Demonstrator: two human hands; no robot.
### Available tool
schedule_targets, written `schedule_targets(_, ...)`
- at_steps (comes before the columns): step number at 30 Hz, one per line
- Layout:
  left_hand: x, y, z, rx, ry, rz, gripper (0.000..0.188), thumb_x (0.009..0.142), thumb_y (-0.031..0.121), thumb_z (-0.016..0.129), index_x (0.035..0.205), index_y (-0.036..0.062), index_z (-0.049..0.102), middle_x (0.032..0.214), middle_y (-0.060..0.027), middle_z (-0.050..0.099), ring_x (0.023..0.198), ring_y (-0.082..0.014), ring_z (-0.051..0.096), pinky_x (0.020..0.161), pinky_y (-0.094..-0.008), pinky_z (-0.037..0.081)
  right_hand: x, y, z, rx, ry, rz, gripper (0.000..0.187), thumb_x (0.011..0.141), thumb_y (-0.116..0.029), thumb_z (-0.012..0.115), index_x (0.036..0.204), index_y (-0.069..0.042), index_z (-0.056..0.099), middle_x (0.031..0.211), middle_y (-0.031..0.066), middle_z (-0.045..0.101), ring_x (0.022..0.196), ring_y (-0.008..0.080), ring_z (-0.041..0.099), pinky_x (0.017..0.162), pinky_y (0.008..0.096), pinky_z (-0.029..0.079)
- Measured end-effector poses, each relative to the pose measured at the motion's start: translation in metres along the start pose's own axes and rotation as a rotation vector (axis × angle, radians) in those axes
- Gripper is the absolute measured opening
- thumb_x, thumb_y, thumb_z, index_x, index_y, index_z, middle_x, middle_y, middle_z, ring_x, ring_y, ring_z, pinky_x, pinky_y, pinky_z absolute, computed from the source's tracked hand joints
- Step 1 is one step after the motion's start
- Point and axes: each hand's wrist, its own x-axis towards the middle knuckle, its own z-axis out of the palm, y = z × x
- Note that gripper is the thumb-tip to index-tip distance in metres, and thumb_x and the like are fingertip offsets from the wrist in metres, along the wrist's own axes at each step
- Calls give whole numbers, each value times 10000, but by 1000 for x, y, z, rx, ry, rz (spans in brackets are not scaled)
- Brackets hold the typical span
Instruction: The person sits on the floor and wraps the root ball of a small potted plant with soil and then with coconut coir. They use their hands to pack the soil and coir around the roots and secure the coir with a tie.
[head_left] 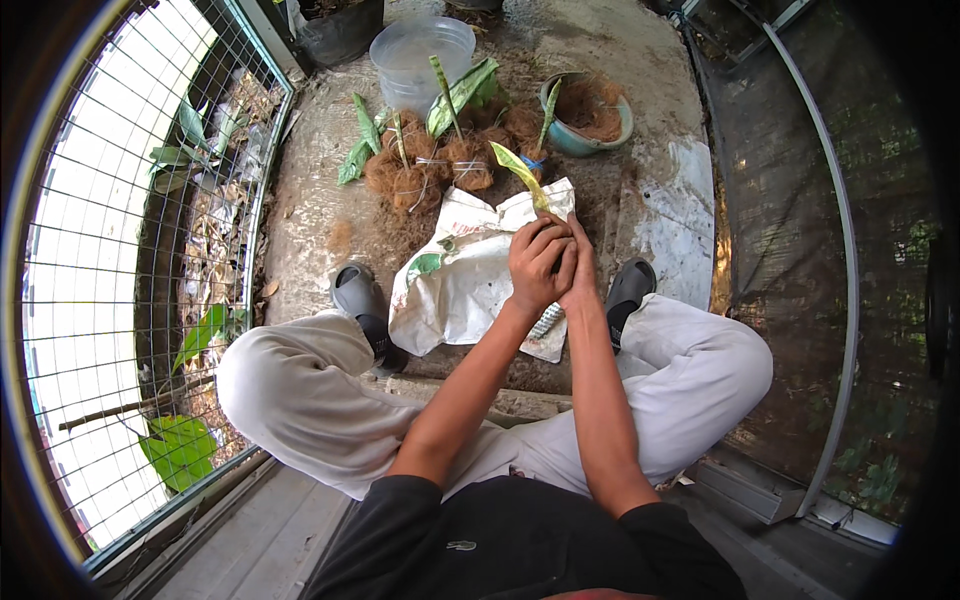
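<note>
Over a crumpled white sack (455,295), my left hand (538,264) and my right hand (583,264) are clasped together around the base of a plant cutting. The cutting's yellow-green leaf (519,172) sticks up past my fingers, pointing away from me and a little left. Whatever sits inside my palms is hidden. Fingers of the left hand are curled, and the right hand presses against them from the side. Just beyond the sack stand several cuttings wrapped in brown fibre bundles (468,165), some tied with pale string. A green leaf piece (426,264) lies on the sack.
A clear plastic tub (422,62) stands behind the bundles, and a teal pot (580,140) of brown fibre is at their right. Wire mesh (150,250) runs along the left; a dark screen (790,250) closes the right. My shoes (357,292) flank the sack.
</note>
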Motion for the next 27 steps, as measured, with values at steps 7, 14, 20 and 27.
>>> schedule_targets(7, 42, 27, -7, -359, -139, -453, 559, 936, 484, 437, 1317, 82, 512, 1331, -141, 519, 1314, -279, 409, 1057, -446, 303, 1, -38, -7, 47, 111, -90, 363, 958, -355, 499, 1161, -75, 608, 1022, 80, 656, 927, 204, 639, 828, 354, 517)
schedule_targets(14, 56, 13, -12, -1019, -102, -1398, 680, 988, 580, 306, 1245, -10, 524, 1173, -134, 587, 1043, -197, 573, 855, -327, 473, -1, -18, 34, -860, 155, -614, 326, 990, -244, 505, 1150, -5, 658, 1065, 113, 680, 1016, 199, 617, 916, 303, 442)
schedule_targets(20, 30, 2, -9, -1046, 43, -1197, 323, 988, 324, 534, 950, 20, 635, 804, -3, 596, 707, -73, 526, 616, -243, 443, -6, -2, 44, -1213, 50, -778, 379, 1009, -286, 457, 1284, -49, 568, 1276, 189, 564, 1219, 319, 516, 1016, 354, 386)
schedule_targets(27, 42, -4, -17, -1056, -19, -1298, 336, 980, 349, 538, 927, 30, 632, 779, -1, 581, 675, -84, 536, 586, -242, 438, -11, -15, 37, -833, -27, -571, 481, 1025, -390, 385, 1284, -25, 561, 1303, 148, 558, 1231, 231, 502, 1048, 330, 352)
